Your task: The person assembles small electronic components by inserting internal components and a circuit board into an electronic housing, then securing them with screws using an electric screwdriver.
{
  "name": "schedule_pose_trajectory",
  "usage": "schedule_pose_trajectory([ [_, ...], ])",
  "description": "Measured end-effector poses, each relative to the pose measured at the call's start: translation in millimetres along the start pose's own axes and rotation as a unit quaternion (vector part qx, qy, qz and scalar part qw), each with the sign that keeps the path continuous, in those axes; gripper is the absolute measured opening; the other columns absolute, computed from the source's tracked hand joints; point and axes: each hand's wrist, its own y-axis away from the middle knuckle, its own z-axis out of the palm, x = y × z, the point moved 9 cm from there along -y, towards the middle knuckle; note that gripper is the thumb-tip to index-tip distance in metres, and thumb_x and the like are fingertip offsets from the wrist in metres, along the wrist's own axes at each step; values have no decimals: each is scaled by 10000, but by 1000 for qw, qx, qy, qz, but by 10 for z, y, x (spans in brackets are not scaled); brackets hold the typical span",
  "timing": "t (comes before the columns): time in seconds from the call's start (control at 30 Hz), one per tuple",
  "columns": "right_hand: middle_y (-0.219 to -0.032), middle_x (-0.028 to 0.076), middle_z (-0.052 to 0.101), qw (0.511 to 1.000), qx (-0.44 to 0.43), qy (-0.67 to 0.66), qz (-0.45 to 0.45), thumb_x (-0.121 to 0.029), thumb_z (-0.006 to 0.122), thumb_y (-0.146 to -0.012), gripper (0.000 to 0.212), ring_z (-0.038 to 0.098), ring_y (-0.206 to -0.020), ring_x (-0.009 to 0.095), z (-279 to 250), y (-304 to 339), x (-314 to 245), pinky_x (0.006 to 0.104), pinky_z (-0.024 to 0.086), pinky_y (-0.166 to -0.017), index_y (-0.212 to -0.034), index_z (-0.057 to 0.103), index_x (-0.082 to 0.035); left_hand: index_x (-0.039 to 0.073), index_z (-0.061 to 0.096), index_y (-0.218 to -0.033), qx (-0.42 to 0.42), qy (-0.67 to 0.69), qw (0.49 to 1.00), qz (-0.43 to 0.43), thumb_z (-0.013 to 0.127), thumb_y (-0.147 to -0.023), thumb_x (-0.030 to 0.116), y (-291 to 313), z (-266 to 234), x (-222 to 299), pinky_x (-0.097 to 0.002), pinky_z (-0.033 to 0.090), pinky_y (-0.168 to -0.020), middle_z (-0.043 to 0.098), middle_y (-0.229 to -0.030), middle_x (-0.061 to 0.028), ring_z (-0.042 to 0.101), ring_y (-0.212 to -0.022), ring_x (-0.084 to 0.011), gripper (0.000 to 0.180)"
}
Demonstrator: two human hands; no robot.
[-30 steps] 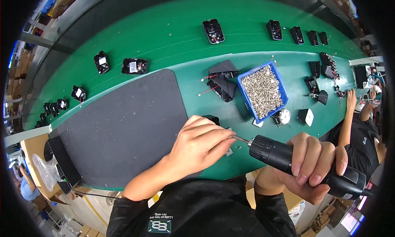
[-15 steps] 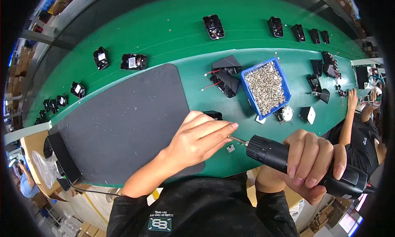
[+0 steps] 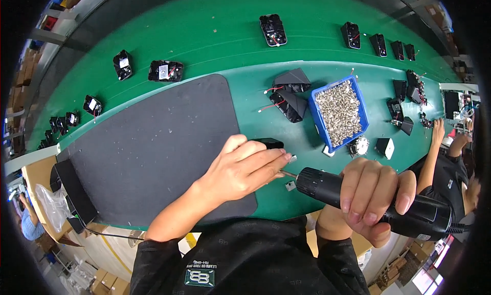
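Note:
My right hand is wrapped round a black corded electric screwdriver, its bit pointing left. At the bit's tip my left hand has its fingers pressed together. What they hold, if anything, is hidden behind them. A black plastic part shows just behind the left hand's knuckles, and I cannot tell whether that hand touches it. Farther right stands a blue bin full of small silver screws. Below the screwdriver bit lies a small pale piece on the green table.
Two black housings with red wires lie left of the bin. A round metal part and a white-faced black piece are right. A dark mat covers the left. More housings line the far green strip. A co-worker's arm reaches in at right.
The screwdriver and both hands have shifted slightly left, while the bin and the housings near it appear farther right in view. More of the black part behind my left hand shows.

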Motion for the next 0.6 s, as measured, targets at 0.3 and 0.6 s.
schedule_pose_trajectory([
  [0.3,-674,-19,567,990,101,97,-3,-144,763,-764,347,558,-507,128,-143,180,191,275,474,-483,-961,477,-125,71,495,-1319,-155,31,978,-133,812,-553,445,105,178,-342,-382,336,-869,572,-1227,-66,519,-1146,-230,909],
  [0.6,-642,-34,528,980,122,157,20,-217,766,-791,355,534,-499,132,-189,247,302,287,464,-497,-967,466,-148,99,537,-1267,-114,66,979,-156,831,-545,343,70,245,-407,-386,344,-872,585,-1111,-58,545,-1034,-215,817],
])
